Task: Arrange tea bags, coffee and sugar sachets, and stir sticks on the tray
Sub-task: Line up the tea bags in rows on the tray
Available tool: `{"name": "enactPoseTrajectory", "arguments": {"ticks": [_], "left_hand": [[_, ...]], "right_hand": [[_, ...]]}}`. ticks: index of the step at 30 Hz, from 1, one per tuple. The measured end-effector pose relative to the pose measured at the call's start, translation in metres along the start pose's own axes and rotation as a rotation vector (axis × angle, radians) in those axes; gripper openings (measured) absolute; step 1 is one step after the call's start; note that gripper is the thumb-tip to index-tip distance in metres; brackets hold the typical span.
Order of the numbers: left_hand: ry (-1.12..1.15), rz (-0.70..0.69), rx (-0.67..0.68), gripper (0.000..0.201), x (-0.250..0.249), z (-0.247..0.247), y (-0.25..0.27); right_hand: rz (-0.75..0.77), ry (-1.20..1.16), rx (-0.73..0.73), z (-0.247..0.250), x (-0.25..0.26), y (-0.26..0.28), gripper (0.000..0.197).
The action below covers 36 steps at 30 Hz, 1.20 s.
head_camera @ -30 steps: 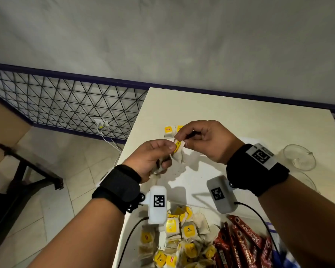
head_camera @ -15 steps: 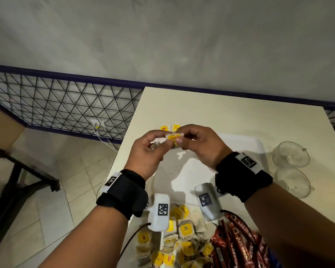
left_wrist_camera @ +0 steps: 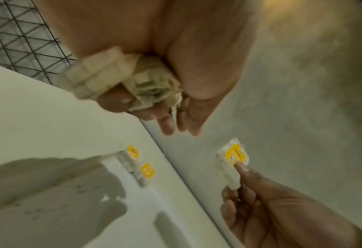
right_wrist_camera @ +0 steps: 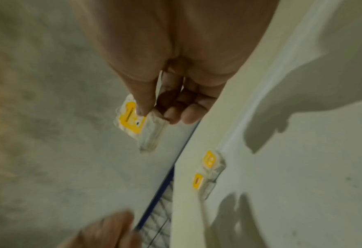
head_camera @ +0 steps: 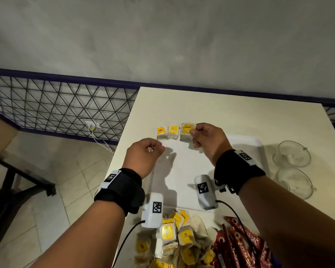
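Tea bags set out on the white tray [head_camera: 211, 171]: two tea bags [head_camera: 167, 132], side by side at its far left. Tea bags in hand: one held tea bag [head_camera: 186, 132]; a crumpled bundle [left_wrist_camera: 120, 80], number unclear. Loose tea-bag pile [head_camera: 174, 240], near edge: too many to count. Red sachets [head_camera: 242, 246], near right: several, overlapping. Glass cups [head_camera: 291, 153]: two, far right.

We see our right hand [head_camera: 207, 141] pinching a tea bag [head_camera: 186, 132] at the far edge of the white tray [head_camera: 182, 171], just beside two tea bags [head_camera: 167, 132] lying side by side there. Our left hand [head_camera: 145, 153] hovers curled over the tray's left side. Near us lie a heap of tea bags [head_camera: 174, 240] and red sachets [head_camera: 240, 246]. Two glass cups [head_camera: 292, 167] stand to the right.
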<state>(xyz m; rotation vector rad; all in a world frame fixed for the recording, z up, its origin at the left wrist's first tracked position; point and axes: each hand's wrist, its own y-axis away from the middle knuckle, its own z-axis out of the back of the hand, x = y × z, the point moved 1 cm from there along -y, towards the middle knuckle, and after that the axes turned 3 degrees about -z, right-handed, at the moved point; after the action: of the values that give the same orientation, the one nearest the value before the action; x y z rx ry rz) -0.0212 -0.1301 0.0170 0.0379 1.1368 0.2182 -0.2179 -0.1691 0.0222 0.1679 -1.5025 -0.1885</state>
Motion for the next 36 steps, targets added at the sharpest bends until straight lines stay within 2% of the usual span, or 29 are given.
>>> {"name": "enactPoseTrajectory", "arguments": {"ticks": [4, 9, 15, 18, 21, 26, 29, 33, 36], "left_hand": [[-0.408, 0.130, 0.091, 0.011, 0.027, -0.006, -0.013], [-0.586, 0.191, 0.202, 0.013, 0.046, -0.010, -0.023], [-0.619, 0.200, 0.240, 0.011, 0.059, -0.008, -0.025], [-0.622, 0.190, 0.262, 0.009, 0.061, -0.007, -0.024], [-0.622, 0.180, 0.262, 0.013, 0.059, -0.006, -0.024], [-0.609, 0.163, 0.273, 0.021, 0.057, -0.006, -0.026], [-0.616, 0.163, 0.274, 0.023, 0.058, -0.007, -0.026], [-0.619, 0.168, 0.272, 0.010, 0.059, -0.007, -0.026], [-0.618, 0.159, 0.274, 0.011, 0.059, -0.008, -0.025]], "right_hand": [[-0.129, 0.071, -0.084, 0.006, -0.032, -0.036, 0.017], [-0.309, 0.173, -0.144, -0.003, -0.067, -0.078, 0.012], [-0.353, 0.355, -0.141, -0.017, -0.080, -0.108, 0.006], [-0.357, 0.468, -0.160, -0.017, -0.075, -0.114, 0.017], [-0.356, 0.506, -0.163, -0.018, -0.069, -0.113, 0.018], [-0.380, 0.486, -0.173, -0.021, -0.072, -0.113, 0.008], [-0.369, 0.581, -0.174, -0.024, -0.076, -0.113, 0.015], [-0.346, 0.524, -0.195, -0.022, -0.081, -0.114, 0.018], [-0.330, 0.496, -0.233, -0.020, -0.079, -0.108, 0.022]]}}
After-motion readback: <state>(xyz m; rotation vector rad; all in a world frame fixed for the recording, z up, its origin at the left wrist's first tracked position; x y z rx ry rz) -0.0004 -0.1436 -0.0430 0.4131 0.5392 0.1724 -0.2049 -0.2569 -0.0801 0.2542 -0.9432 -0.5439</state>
